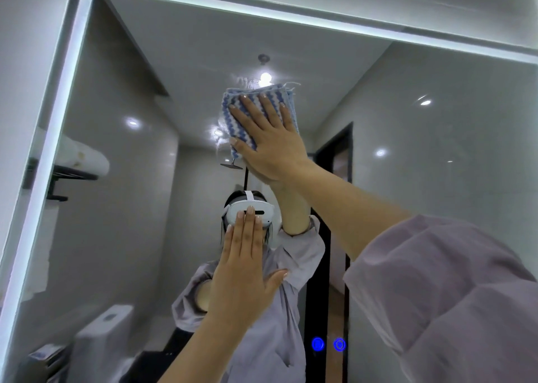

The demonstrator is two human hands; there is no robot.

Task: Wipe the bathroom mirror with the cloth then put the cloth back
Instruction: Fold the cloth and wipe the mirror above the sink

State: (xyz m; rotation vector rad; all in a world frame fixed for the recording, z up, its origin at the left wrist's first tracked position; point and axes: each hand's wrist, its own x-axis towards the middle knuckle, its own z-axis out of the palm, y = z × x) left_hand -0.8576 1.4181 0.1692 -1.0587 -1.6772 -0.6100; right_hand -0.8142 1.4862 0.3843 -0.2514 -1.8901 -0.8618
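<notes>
A large bathroom mirror (407, 150) with a lit white frame fills the view. My right hand (270, 138) is raised high and presses a folded blue-and-white zigzag cloth (233, 106) flat against the glass with straight, spread fingers. Faint wet streaks show on the glass just above the cloth. My left hand (244, 269) lies flat on the mirror lower down, fingers straight and together, thumb out to the right. It holds nothing.
Two blue glowing touch buttons (328, 344) sit low on the glass. The lit frame edge (55, 120) runs down the left side and along the top. The mirror reflects a toilet, a wall shelf, a shower head and a dark doorway.
</notes>
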